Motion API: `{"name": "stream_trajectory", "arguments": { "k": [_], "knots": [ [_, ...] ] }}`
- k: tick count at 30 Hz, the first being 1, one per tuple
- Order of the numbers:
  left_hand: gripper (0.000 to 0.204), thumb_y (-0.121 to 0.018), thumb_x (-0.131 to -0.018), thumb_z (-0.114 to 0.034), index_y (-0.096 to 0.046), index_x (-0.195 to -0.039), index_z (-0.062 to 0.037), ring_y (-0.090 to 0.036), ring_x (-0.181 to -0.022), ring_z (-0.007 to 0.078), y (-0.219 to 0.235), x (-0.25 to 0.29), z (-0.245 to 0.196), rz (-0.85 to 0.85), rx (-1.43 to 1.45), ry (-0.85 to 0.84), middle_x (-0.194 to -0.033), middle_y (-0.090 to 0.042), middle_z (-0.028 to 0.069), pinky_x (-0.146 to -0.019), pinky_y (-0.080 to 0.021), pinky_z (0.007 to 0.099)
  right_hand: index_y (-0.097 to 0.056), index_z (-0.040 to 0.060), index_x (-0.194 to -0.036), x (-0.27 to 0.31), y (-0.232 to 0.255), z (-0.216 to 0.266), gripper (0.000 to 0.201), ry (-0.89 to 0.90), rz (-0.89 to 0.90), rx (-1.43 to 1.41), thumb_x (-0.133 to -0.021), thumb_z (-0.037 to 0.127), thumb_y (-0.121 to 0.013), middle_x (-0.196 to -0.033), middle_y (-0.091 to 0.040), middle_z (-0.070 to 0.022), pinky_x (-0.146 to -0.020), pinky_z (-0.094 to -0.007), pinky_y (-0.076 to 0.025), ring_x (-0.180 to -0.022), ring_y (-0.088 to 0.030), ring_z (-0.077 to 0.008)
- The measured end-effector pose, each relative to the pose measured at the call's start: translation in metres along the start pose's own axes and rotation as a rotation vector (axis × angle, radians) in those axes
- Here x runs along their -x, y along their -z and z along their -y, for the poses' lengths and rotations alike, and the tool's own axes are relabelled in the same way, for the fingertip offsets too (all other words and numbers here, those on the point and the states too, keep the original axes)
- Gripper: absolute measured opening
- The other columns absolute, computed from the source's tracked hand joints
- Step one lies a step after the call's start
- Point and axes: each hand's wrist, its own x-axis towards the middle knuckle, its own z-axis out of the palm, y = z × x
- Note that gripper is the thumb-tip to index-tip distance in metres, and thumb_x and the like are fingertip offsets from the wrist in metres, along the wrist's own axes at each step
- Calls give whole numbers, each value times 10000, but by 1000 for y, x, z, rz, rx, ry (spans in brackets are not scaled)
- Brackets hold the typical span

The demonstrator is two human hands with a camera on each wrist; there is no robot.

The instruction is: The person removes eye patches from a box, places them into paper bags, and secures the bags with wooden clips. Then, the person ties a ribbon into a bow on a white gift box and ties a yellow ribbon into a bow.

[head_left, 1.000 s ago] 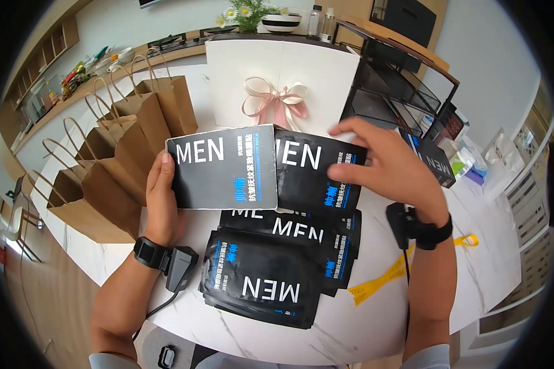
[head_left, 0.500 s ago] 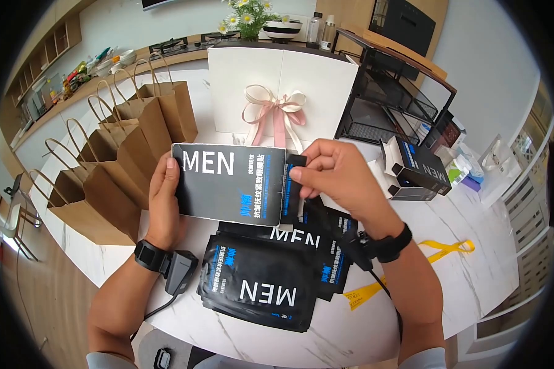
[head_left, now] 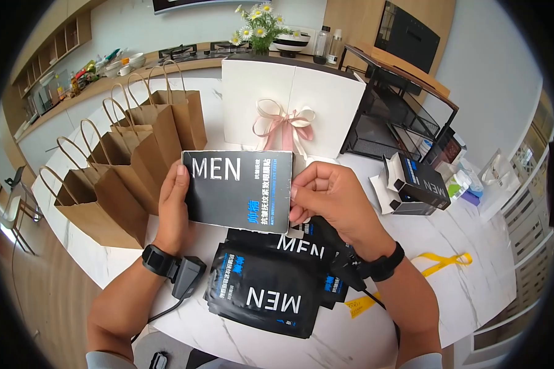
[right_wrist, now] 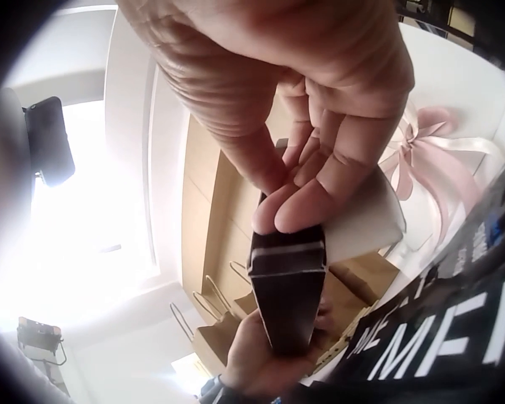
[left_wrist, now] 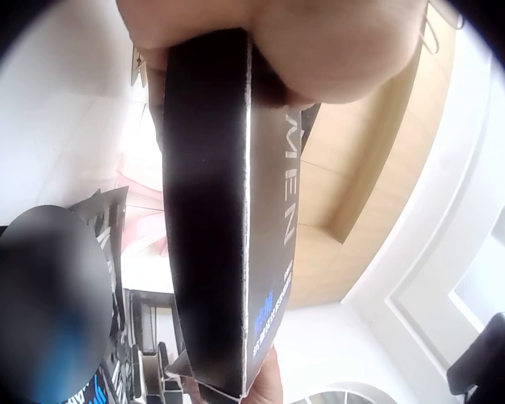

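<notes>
Moved in, right hand [head_left: 333,195] joins left hand [head_left: 172,212] gripping box [head_left: 231,195] above table [head_left: 468,286], counter [head_left: 92,91] beyond.

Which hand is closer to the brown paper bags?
The left. The person's left hand holds the bag-side end of the held black box, just beside the brown paper bags. The right hand is farther away, at the box's other end.

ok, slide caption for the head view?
Left hand grips a black MEN box above black sachets; the right hand touches its end.
</notes>
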Motion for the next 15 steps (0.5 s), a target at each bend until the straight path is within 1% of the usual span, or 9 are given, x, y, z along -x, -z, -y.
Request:
{"name": "stream_trajectory", "arguments": {
  "k": [3,5,7,9,10,11,13,14,15],
  "knots": [
    [420,-407,-1121,-377,-596,-1294,-44,-604,-1070,97,6,-3,6,-20,47,32,-1177,-664,15,-985,-474,281,-636,-51,-1004,-1,7,5,111,81,-86,117,-949,36,-676,-843,-711,-125,-612,-258,-589,-698,-723,-167],
    [437,-403,-1117,-388,-596,-1302,-42,-645,-1073,132,8,-2,3,-43,146,120,-1186,-683,46,-988,-511,321,-643,-28,-1036,-5,18,2,101,253,-264,345,-954,30,-649,-826,-698,-79,-645,-248,-564,-708,-676,-117],
    [444,-387,-1117,-385,-595,-1308,-42,-657,-1120,169,12,-5,4,-29,220,186,-1215,-683,66,-994,-524,342,-598,-12,-1211,-8,42,-2,332,174,-152,468,-916,76,-723,-991,-714,-107,-784,-304,-578,-863,-689,-159],
    [447,-385,-1115,-394,-583,-1328,-55,-664,-1128,194,14,-8,11,-35,268,219,-1246,-680,79,-1010,-526,367,-435,15,-1452,-3,50,-5,738,152,172,611,-840,146,-827,-1287,-638,-170,-957,-368,-538,-1086,-658,-235],
    [451,-382,-1112,-402,-571,-1347,-67,-671,-1135,220,14,-9,13,-43,310,275,-1277,-677,92,-1025,-527,393,-199,31,-1594,-3,47,-5,1095,98,328,669,-771,218,-897,-1518,-460,-211,-1060,-416,-485,-1293,-559,-307],
    [451,-382,-1112,-402,-571,-1347,-67,-671,-1135,220,13,-8,12,-34,309,273,-1277,-677,92,-1025,-527,393,-48,23,-1623,-4,40,-12,1242,204,421,598,-766,266,-914,-1572,-379,-243,-1110,-436,-448,-1378,-493,-345],
    [442,-377,-1114,-381,-549,-1365,-61,-668,-1141,224,9,-6,10,42,287,346,-1287,-669,99,-1030,-528,404,83,28,-1617,-3,19,-8,1353,345,309,652,-753,270,-931,-1602,-308,-268,-1160,-447,-400,-1439,-427,-358],
    [434,-380,-1115,-366,-536,-1374,-55,-663,-1151,231,1,-2,4,25,249,365,-1305,-654,111,-1039,-527,420,150,53,-1608,0,9,-4,1416,312,237,538,-736,255,-947,-1620,-247,-275,-1196,-453,-353,-1469,-382,-363],
    [434,-380,-1115,-366,-536,-1374,-55,-663,-1151,231,1,-2,5,27,248,370,-1305,-654,111,-1039,-527,420,166,84,-1610,-2,7,-7,1448,486,226,541,-713,238,-960,-1643,-185,-263,-1207,-482,-331,-1481,-357,-372]
  ]
}}
